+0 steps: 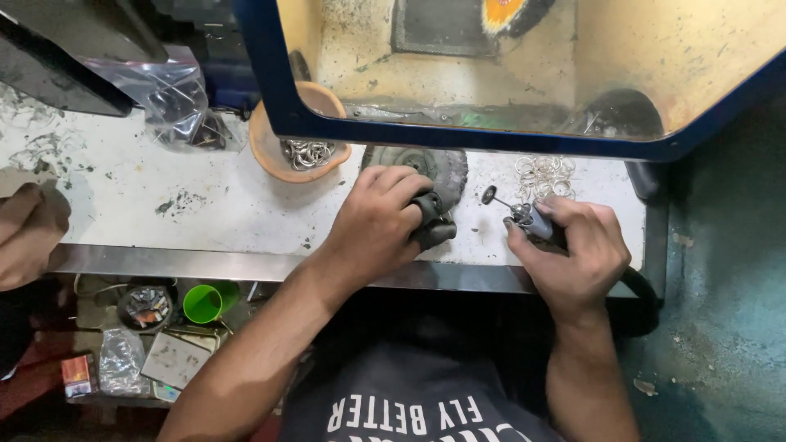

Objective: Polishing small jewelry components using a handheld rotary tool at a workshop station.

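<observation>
Workbench: R fingers wrapped round rotary tool, L fingers round dark block.

We saw a white worktop, smudged with black specks, edged by a grey steel strip. On it stood a terracotta-orange bowl filled with silver rings; more silver rings lay loose nearby. The left hand wore black finger guards. The right hand gripped a grey-and-black rotary tool with a dark disc. A blue frame bordered a yellowish, dust-speckled panel. Below, a bright green cup showed.
</observation>
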